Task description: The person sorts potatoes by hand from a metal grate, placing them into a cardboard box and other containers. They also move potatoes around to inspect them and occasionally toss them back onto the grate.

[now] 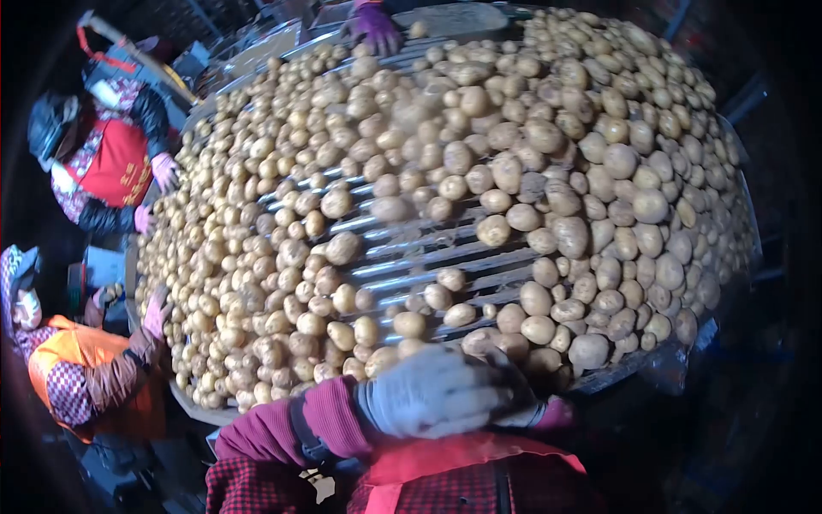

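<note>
Potatoes (479, 171) were seen heaped on a roller belt (419, 257), with bare rollers exposed at its middle. The gloved left hand (432, 394) and right hand (521, 404) were held together, blurred, at the near edge. Two co-workers (103, 163) were stationed along the left side.

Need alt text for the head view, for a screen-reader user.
A blurred grey-gloved hand on a maroon sleeve reaches over the near edge of a roller conveyor heaped with potatoes. A red-aproned co-worker and an orange-aproned co-worker stand at picture left, gloved; a purple-gloved hand shows at the far end.
</note>
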Available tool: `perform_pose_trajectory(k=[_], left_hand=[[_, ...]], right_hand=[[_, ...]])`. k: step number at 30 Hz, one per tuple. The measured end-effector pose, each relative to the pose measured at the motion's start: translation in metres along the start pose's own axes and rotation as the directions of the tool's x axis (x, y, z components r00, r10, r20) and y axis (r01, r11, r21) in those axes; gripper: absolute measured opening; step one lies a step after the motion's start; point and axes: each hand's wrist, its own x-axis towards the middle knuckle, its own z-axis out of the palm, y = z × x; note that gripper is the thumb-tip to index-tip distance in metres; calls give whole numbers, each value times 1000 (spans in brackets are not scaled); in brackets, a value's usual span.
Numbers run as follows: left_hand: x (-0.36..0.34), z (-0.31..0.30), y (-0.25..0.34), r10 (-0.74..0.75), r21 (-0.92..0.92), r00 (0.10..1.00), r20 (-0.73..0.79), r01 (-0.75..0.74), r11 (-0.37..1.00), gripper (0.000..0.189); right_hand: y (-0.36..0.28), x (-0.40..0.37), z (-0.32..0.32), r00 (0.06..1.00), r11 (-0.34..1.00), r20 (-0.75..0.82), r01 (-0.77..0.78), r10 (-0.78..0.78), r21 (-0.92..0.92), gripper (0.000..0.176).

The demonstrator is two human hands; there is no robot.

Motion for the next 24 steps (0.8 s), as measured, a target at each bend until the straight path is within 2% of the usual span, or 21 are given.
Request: perform_pose_trajectory(k=[1,2,3,4,5,6,7,8,9,10,11,13,14,15,17,18,19,22,23,24], left_hand=[[-7,3,2,70,105,996,-57,-63,992,32],[-13,-5,2,-34,138,999,-38,39,990,34],[-22,-19,0,-137,168,990,-21,139,976,36],[-31,-33,-1,-240,197,971,-8,237,951,38],[-37,-44,-3,-437,312,898,-47,429,848,51],[-38,-53,-11,-556,413,829,-55,526,743,50],[-56,-45,-44,-380,616,906,-187,410,673,44],[-74,-38,-68,-480,731,866,-139,417,540,47],[-93,-34,-88,-534,871,843,-66,310,382,49],[-93,-40,-103,-715,772,698,23,443,456,42],[-89,-45,-110,-727,771,685,43,440,460,38],[-81,-47,-111,-763,775,639,96,434,460,32],[-74,-50,-106,-786,781,606,122,430,453,30],[-65,-54,-102,-803,792,577,149,417,446,29],[-57,-52,-84,-764,756,637,99,451,474,29],[-60,-45,-75,-749,734,658,82,468,492,30],[-72,-36,-79,-665,725,739,109,399,562,29],[-77,-4,-91,-715,809,688,125,347,475,30],[-73,0,-94,-759,804,635,141,374,462,31],[-75,1,-94,-740,784,663,113,398,476,31]], right_hand=[[-2,4,9,999,998,51,-15,18,-64,42],[-7,8,50,996,948,86,-9,38,-317,50],[-11,11,91,991,838,118,12,64,-546,60],[-9,9,77,992,890,84,-45,93,-455,65],[-6,7,63,991,931,49,-97,121,-353,69],[-3,5,49,989,959,14,-142,150,-246,74],[-1,6,53,990,925,22,-123,140,-359,73],[1,8,60,992,890,38,-92,121,-447,72],[3,10,67,993,845,53,-58,102,-531,71],[5,12,80,994,806,75,-16,75,-591,70],[5,13,87,994,761,101,31,45,-648,69],[1,12,55,983,935,122,-88,137,-343,68],[-1,11,45,973,973,147,-154,180,-173,68],[-1,10,50,977,964,150,-111,150,-241,68],[2,4,64,984,932,162,-13,76,-362,69],[5,1,63,998,915,60,-9,36,-403,66],[9,-1,61,999,896,-43,-15,-5,-443,64],[13,-1,53,998,847,-59,-6,-29,-532,68],[13,0,51,1000,858,-27,-7,-9,-513,69],[14,0,49,1000,870,0,-9,10,-493,70]])
